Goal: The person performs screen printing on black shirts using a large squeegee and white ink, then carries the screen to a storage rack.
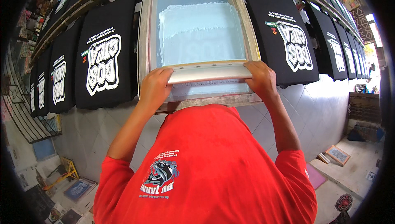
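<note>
A wide squeegee (210, 72) with a pale metal holder lies across the near part of a screen-printing frame (193, 101). My left hand (155, 85) grips its left end, and my right hand (261, 78) is wrapped round its right end. Beyond the squeegee, white ink (199, 24) covers much of the bluish mesh, with a ragged upper edge. Faint pale lettering shows through the mesh just past the blade. The frame's wooden border looks worn and stained. What lies under the screen is mostly hidden.
Black printed T-shirts (103, 55) lie in a row to the left, and another black T-shirt (284, 39) sits close on the right, with several more beyond. A tiled floor (92, 141) spreads below. Framed screens (338, 155) rest low at the right, near a round-headed fan (343, 203).
</note>
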Demonstrator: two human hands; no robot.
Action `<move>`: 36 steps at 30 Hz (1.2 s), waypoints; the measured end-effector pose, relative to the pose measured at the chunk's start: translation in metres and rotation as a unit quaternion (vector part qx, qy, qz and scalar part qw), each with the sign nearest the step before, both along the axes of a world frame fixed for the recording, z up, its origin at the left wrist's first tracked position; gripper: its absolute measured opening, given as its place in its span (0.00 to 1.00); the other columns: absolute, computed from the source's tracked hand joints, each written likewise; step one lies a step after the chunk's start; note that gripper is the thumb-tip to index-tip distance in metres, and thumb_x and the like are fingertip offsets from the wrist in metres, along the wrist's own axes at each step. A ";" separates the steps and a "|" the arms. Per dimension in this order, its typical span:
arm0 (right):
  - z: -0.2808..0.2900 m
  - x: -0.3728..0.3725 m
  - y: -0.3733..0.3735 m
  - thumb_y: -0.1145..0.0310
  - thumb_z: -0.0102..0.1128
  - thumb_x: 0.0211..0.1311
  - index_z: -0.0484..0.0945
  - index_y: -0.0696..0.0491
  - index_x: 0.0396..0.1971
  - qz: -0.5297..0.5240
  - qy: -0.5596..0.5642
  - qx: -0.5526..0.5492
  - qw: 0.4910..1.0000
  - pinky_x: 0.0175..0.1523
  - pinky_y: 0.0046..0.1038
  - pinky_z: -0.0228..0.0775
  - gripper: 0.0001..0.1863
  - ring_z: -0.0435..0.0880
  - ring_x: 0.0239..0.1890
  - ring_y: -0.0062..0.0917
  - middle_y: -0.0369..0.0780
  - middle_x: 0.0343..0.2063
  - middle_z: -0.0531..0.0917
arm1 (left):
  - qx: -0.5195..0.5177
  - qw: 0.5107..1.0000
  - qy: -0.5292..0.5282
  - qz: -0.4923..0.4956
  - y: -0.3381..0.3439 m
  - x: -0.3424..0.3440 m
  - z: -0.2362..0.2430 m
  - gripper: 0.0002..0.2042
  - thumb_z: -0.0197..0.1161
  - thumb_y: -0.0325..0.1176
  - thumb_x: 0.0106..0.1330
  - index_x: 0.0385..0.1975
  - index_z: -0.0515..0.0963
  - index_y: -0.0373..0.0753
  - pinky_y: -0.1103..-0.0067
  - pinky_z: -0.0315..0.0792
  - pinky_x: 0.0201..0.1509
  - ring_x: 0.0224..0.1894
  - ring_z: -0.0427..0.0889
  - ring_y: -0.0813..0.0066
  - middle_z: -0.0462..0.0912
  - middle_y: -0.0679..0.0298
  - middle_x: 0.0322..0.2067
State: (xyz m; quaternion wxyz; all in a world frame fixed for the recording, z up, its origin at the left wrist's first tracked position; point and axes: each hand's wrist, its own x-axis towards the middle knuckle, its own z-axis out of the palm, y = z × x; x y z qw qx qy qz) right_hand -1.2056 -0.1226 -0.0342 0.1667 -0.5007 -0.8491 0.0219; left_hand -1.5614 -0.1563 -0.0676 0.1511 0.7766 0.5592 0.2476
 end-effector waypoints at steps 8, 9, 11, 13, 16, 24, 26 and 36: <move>-0.015 0.007 -0.062 0.72 0.66 0.43 0.81 0.51 0.38 -0.021 -0.027 -0.093 0.995 0.45 0.33 0.79 0.17 0.84 0.41 0.33 0.38 0.36 0.85 | -0.076 0.995 -0.013 -0.057 -0.051 0.001 -0.001 0.17 0.63 0.20 0.47 0.41 0.77 0.32 0.66 0.75 0.53 0.47 0.80 0.53 0.82 0.52 0.42; -0.021 0.006 -0.062 0.72 0.66 0.43 0.81 0.52 0.38 -0.023 -0.027 -0.074 0.997 0.45 0.33 0.79 0.16 0.84 0.41 0.33 0.38 0.37 0.85 | -0.060 0.997 -0.006 -0.057 -0.049 0.002 -0.007 0.17 0.63 0.20 0.47 0.41 0.77 0.32 0.66 0.75 0.53 0.47 0.81 0.54 0.82 0.52 0.42; -0.027 0.001 -0.059 0.73 0.66 0.44 0.81 0.53 0.37 -0.031 -0.025 -0.038 0.998 0.46 0.32 0.79 0.16 0.84 0.42 0.32 0.38 0.38 0.85 | -0.028 0.998 0.010 -0.058 -0.041 0.003 -0.017 0.17 0.62 0.19 0.47 0.41 0.77 0.32 0.67 0.75 0.54 0.48 0.81 0.54 0.81 0.53 0.42; -0.032 -0.001 -0.044 0.74 0.66 0.42 0.80 0.55 0.38 -0.020 -0.031 -0.037 0.999 0.47 0.32 0.79 0.18 0.84 0.44 0.34 0.39 0.39 0.85 | -0.015 0.998 0.016 -0.067 -0.026 0.000 -0.025 0.16 0.62 0.19 0.47 0.40 0.77 0.32 0.69 0.76 0.53 0.47 0.81 0.56 0.82 0.53 0.41; -0.030 -0.002 -0.008 0.75 0.68 0.38 0.80 0.55 0.40 0.002 -0.040 -0.049 0.998 0.49 0.33 0.78 0.22 0.83 0.46 0.35 0.40 0.41 0.84 | 0.008 0.997 0.025 -0.068 0.005 -0.001 -0.032 0.15 0.61 0.19 0.48 0.39 0.77 0.32 0.70 0.78 0.51 0.46 0.82 0.57 0.82 0.54 0.40; -0.042 -0.011 0.124 0.76 0.70 0.35 0.77 0.54 0.46 0.026 -0.079 -0.064 0.994 0.50 0.36 0.77 0.29 0.81 0.47 0.37 0.41 0.43 0.82 | 0.029 0.998 0.028 -0.040 0.124 -0.013 -0.059 0.20 0.64 0.17 0.44 0.42 0.78 0.34 0.67 0.77 0.50 0.46 0.82 0.54 0.82 0.54 0.43; -0.057 -0.007 0.163 0.75 0.71 0.36 0.78 0.54 0.46 0.037 -0.073 -0.028 0.996 0.49 0.36 0.77 0.28 0.82 0.46 0.38 0.42 0.43 0.83 | 0.046 0.998 0.032 -0.032 0.161 -0.015 -0.068 0.20 0.64 0.17 0.44 0.42 0.79 0.35 0.67 0.77 0.51 0.46 0.82 0.54 0.82 0.54 0.43; 0.018 -0.028 0.258 0.60 0.70 0.46 0.84 0.52 0.30 0.010 -0.073 -0.057 0.996 0.39 0.41 0.75 0.14 0.83 0.33 0.45 0.47 0.26 0.84 | -0.041 0.998 0.033 -0.035 0.257 -0.030 0.018 0.10 0.69 0.34 0.51 0.31 0.82 0.38 0.63 0.75 0.41 0.34 0.82 0.48 0.83 0.51 0.29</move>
